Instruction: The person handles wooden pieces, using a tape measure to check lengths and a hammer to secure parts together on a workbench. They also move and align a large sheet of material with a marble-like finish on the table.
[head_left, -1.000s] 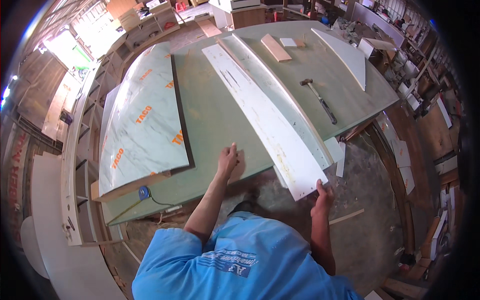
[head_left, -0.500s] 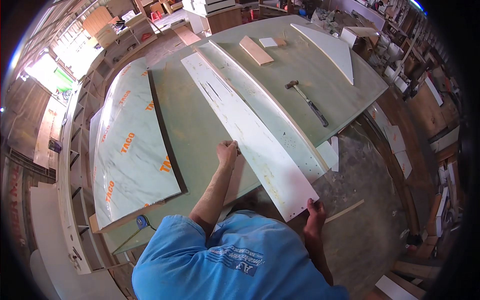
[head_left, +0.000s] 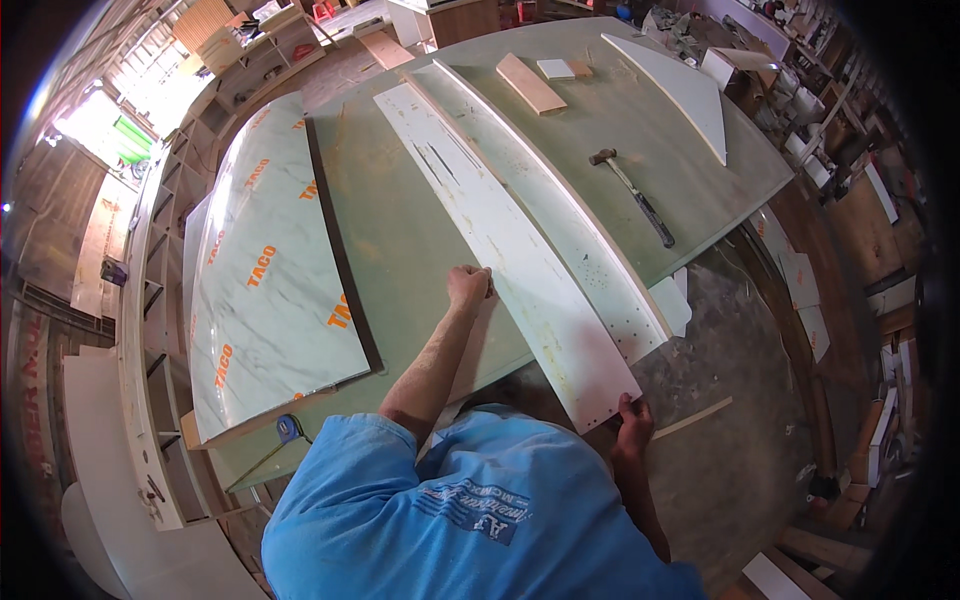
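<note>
My left hand (head_left: 470, 285) is closed at the left edge of a long white board (head_left: 530, 300), near its middle, gripping it. With my right hand (head_left: 633, 425) I hold the near end corner of that board, thumb on top. Along the board's right side lies a long white channel-like piece (head_left: 555, 205) with a raised rim and small holes. All rest on a greenish worktable (head_left: 380, 230). A hammer (head_left: 635, 195) lies to their right.
A marble-pattern panel (head_left: 270, 310) lies left, beside a blue tape measure (head_left: 290, 428). Wood offcuts (head_left: 530, 85) and a white curved panel (head_left: 680, 95) lie at the back right. Shelving frames (head_left: 165, 260) flank the left, stacked boards (head_left: 885, 420) the right.
My left hand has moved onto the board's left edge and closed on it. The near end of the board sits lower in view, drawn slightly toward me, with my right hand still on it.
</note>
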